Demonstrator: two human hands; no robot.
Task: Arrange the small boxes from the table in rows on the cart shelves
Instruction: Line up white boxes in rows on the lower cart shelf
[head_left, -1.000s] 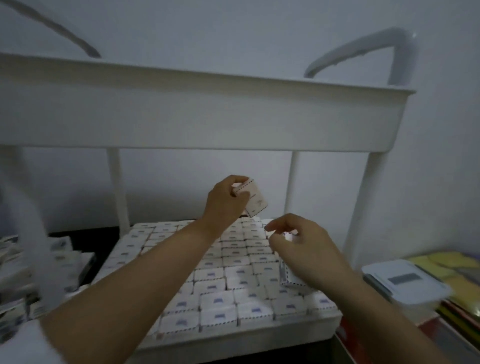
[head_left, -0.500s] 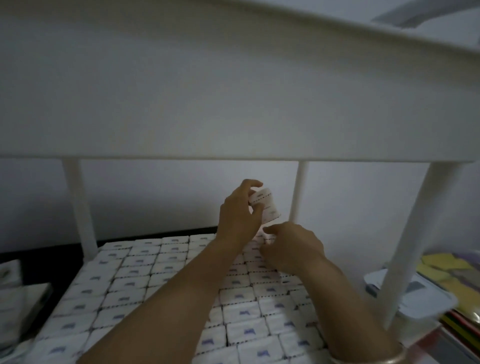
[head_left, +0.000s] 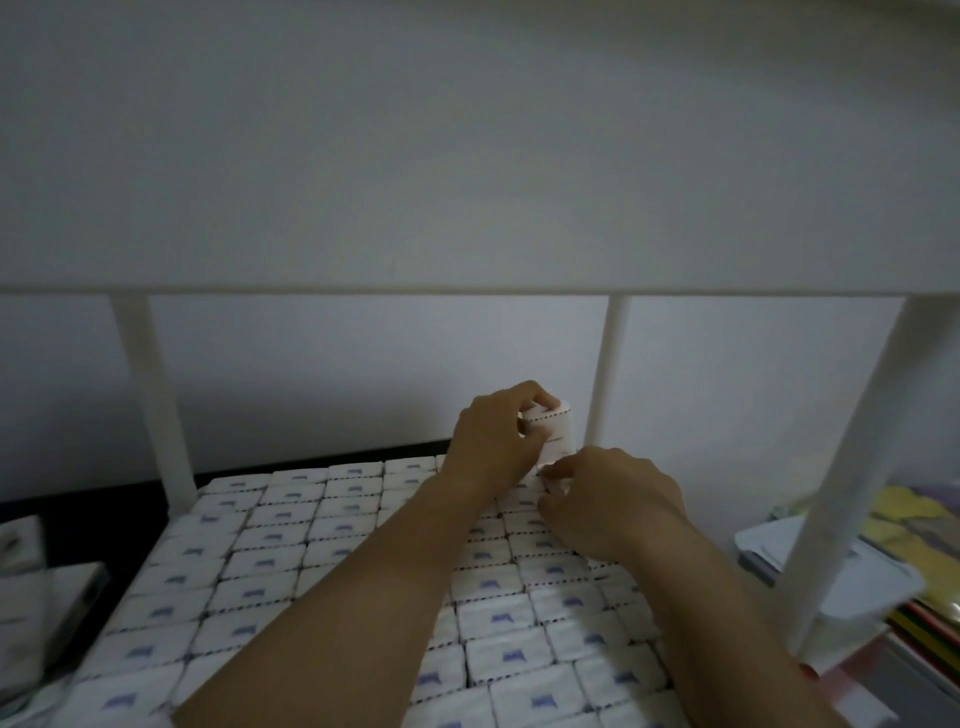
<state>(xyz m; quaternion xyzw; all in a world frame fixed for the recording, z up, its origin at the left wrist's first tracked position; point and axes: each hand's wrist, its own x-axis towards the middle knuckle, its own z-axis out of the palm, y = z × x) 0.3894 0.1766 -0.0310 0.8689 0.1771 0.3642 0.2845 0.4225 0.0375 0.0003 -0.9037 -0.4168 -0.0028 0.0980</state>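
White box (head_left: 555, 434) sits pinched in the left hand (head_left: 493, 447) over the rows (head_left: 337, 519), far right, right hand (head_left: 618, 499) curled beneath, grip unclear; placing now, next likely seating it flush.

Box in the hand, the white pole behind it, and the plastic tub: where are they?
held box (head_left: 558, 436), head view, its front face
white pole (head_left: 605, 374), head view, mid shaft
plastic tub (head_left: 763, 548), head view, lid's left part
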